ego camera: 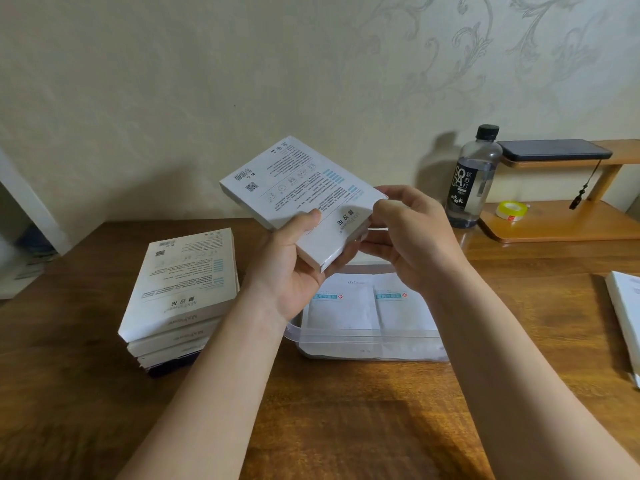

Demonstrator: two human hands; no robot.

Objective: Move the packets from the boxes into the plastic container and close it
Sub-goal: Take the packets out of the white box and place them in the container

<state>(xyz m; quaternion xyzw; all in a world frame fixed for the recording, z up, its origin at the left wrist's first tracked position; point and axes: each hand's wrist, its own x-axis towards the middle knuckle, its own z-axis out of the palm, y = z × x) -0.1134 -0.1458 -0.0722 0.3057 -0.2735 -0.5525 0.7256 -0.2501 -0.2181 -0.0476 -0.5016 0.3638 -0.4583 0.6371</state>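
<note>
Holding a white packet box over the plastic container, the left hand grips its near end and the right hand pinches its corner flap. Beneath the grip two packets lie inside; the stacked boxes to its left likely remain, and the container is still unclosed.

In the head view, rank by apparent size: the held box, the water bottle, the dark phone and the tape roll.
Largest: held box, though it is nearest the camera.
Next: water bottle and dark phone, too alike in area to rank.
Smallest: tape roll.
</note>
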